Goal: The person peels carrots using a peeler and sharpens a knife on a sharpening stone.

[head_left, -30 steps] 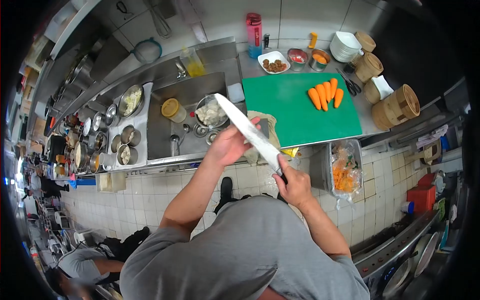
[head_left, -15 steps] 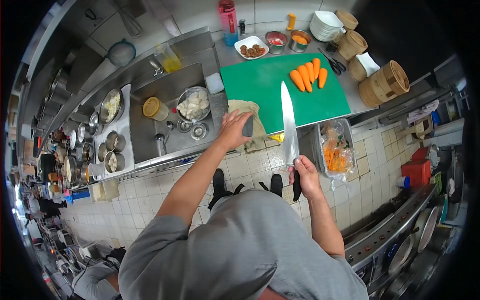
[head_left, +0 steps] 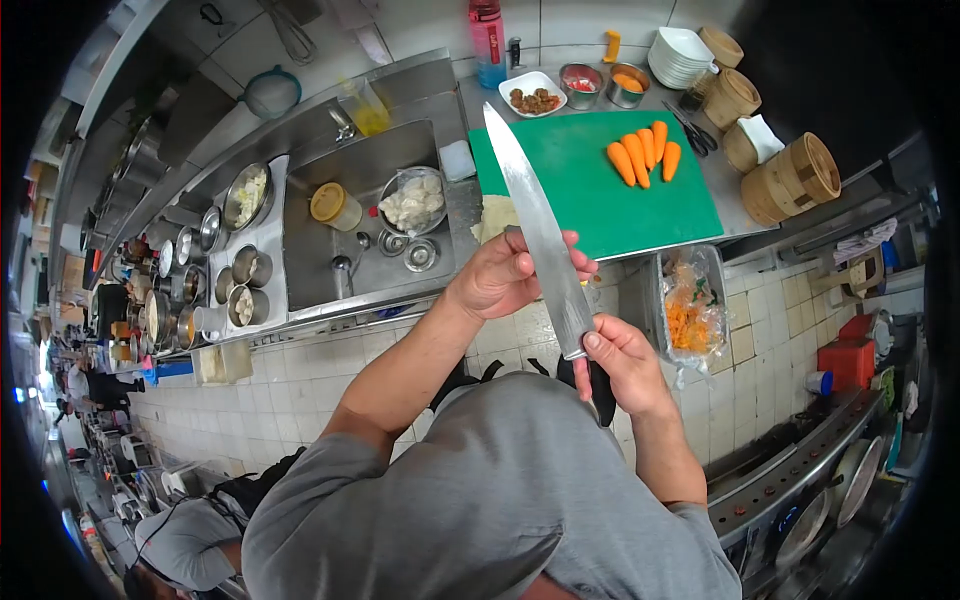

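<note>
Steel fills the middle of my view: the long blade of the knife [head_left: 540, 225], held in front of me with its tip angled up to the left. My right hand [head_left: 622, 362] grips the knife where the blade meets the dark handle, my thumb against the flat near the heel. My left hand [head_left: 498, 278] is open, its fingers loosely bent and passing behind the blade; I can't tell whether they touch it.

Past the blade, the green cutting board [head_left: 655, 220] lies on the bench [head_left: 746, 218], with five carrots [head_left: 635, 158] grouped toward its far right part. Just beyond the board sit a white dish [head_left: 512, 88] of brown pieces and two small metal bowls [head_left: 580, 88]. The sink [head_left: 310, 262] to the left holds a bowl of pale pieces [head_left: 413, 203] and a yellow-lidded container [head_left: 336, 206]. A lined bin [head_left: 690, 318] with orange shreds stands below the board's near right corner.
</note>
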Demonstrator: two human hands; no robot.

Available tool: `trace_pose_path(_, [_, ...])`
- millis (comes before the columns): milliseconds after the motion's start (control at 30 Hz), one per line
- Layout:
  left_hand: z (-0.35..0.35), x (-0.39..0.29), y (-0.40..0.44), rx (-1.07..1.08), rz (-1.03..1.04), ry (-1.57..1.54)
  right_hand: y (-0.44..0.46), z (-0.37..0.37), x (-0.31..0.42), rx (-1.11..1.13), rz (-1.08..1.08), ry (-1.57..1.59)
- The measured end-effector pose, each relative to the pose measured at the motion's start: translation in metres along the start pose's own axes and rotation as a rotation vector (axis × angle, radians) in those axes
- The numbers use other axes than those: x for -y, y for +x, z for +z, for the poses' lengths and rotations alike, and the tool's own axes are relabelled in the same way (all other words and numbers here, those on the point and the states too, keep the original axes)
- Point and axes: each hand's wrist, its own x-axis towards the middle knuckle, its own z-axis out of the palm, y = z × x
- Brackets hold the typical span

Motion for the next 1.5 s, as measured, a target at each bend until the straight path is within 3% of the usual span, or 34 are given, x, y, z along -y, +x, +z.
trace_pose_path(200, [-0.005, -0.002, -0.008, -0.056, 0.002, 0.006, 0.005, 0.001, 0.001, 0.02, 0.007, -0.047])
trace_pose_path(267, [-0.022, -0.007, -0.012, -0.118, -0.018, 0.036, 0.013, -0.001, -0.007, -0.094, 0.026, -0.045])
trace_pose_path(367, [-0.07, -0.027, -0.016, -0.789, 0.05, 0.541, 0.054, -0.033, -0.054, -0.428, -0.17, -0.211])
trace_pose_path(400, [-0.086, -0.028, -0.019, -1.056, 0.03, 0.753, 0.071, -0.052, -0.08, -0.428, -0.166, -0.211])
trace_pose_path(433, [-0.111, -0.014, -0.031, -1.061, 0.025, 0.75, 0.084, -0.074, -0.108, -0.472, -0.208, -0.41])
trace_pose_path(467, [-0.143, 0.003, -0.047, -1.089, 0.079, 1.208, 0.093, -0.09, -0.129, -0.511, -0.252, -0.61])
trace_pose_path(500, [-0.161, 0.01, -0.054, -1.076, 0.134, 1.671, 0.095, -0.098, -0.147, -0.51, -0.249, -0.608])
trace_pose_path(567, [-0.121, 0.041, -0.058, -0.818, -0.19, 2.139, 0.078, -0.101, -0.18, -0.475, -0.074, -0.867])
trace_pose_path(600, [-0.101, 0.053, -0.059, -0.664, -0.349, 2.188, 0.069, -0.097, -0.188, -0.47, -0.066, -0.868])
trace_pose_path(633, [-0.088, 0.063, -0.063, -0.504, -0.507, 2.221, 0.06, -0.089, -0.196, -0.488, -0.051, -0.835])
trace_pose_path(733, [-0.083, 0.084, -0.076, -0.401, -0.607, 2.133, 0.052, -0.069, -0.183, -0.503, 0.121, -0.819])
trace_pose_path(900, [-0.119, 0.073, -0.06, -0.395, -0.601, 2.232, 0.087, -0.073, -0.173, -0.523, 0.09, -0.944])
trace_pose_path(1067, [-0.19, -0.001, 0.013, -0.399, -0.569, 2.286, 0.197, -0.095, -0.155, -0.541, -0.034, -1.084])
trace_pose_path(1133, [-0.188, 0.004, 0.011, -0.402, -0.551, 2.301, 0.21, -0.098, -0.149, -0.577, -0.209, -1.145])
trace_pose_path(1233, [-0.151, 0.038, -0.021, -0.435, -0.55, 2.311, 0.148, -0.086, -0.145, -0.48, 0.021, -1.08])
trace_pose_path(1333, [-0.093, 0.07, -0.058, -0.442, -0.688, 2.265, 0.065, -0.079, -0.19, -0.437, 0.011, -0.986])
trace_pose_path(1400, [-0.089, 0.076, -0.067, -0.416, -0.755, 2.183, 0.072, -0.077, -0.19, -0.439, -0.122, -1.005])
trace_pose_path(1467, [-0.145, 0.05, -0.037, -0.455, -0.6, 2.282, 0.131, -0.081, -0.156, -0.443, 0.114, -1.101])
trace_pose_path(1500, [-0.172, 0.033, -0.024, -0.462, -0.531, 2.321, 0.174, -0.094, -0.153, -0.471, -0.004, -1.1])
